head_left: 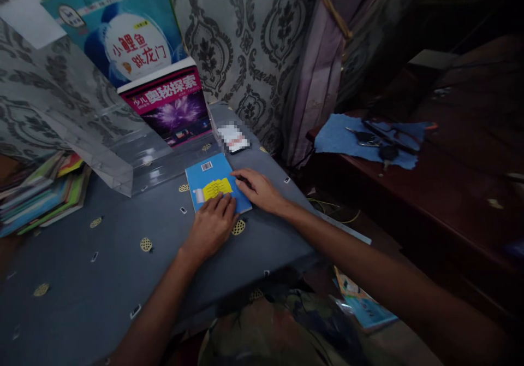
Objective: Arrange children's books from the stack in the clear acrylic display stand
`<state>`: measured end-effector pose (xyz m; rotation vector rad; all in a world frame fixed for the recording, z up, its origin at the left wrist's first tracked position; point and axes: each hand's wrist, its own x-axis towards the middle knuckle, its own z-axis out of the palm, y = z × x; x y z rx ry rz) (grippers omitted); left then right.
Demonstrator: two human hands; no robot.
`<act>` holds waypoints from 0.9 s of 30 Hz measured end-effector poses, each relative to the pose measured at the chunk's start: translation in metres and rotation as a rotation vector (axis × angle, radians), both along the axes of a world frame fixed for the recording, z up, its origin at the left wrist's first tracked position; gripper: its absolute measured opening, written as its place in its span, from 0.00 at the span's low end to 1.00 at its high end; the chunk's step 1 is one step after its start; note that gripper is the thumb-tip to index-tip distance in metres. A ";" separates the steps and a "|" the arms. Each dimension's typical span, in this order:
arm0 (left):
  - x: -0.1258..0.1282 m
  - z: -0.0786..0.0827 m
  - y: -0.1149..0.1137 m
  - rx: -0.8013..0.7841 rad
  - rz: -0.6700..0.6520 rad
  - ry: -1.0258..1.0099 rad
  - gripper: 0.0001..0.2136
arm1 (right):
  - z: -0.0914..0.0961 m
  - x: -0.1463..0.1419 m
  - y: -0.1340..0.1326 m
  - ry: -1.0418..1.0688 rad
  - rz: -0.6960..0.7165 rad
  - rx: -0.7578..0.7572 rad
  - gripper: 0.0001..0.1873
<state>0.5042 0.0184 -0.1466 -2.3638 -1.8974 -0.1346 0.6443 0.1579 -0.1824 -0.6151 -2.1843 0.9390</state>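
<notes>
A thin blue book (219, 164) lies closed on the patterned cloth, its barcode and a yellow text panel facing up. My left hand (213, 221) rests on its near edge, fingers laid flat over the lower part of the panel. Against the right edge is my right hand (262, 191), loosely bent with a gap between its fingers, the fingertips touching the cover. Just beyond the book sits a small pale item (233, 137), blurred by pixels.
A clear acrylic rack (118, 164) holds a teal book (94, 43) and a purple-pink magazine (180, 109). Stacked books (61, 191) stand at left. On the dark red bench (393, 191), a blue cloth (335, 136) carries keys and glasses. A colourful book (368, 306) lies below.
</notes>
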 end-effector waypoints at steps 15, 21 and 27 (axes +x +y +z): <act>-0.044 -0.010 0.008 0.131 0.231 -0.348 0.14 | -0.001 -0.004 -0.004 -0.383 0.104 0.286 0.26; -0.072 -0.016 0.009 0.142 0.411 -0.445 0.16 | -0.005 -0.004 -0.001 -0.369 0.101 0.276 0.26; -0.083 -0.022 0.009 0.173 0.370 -0.509 0.16 | -0.007 -0.001 -0.006 -0.364 0.095 0.265 0.26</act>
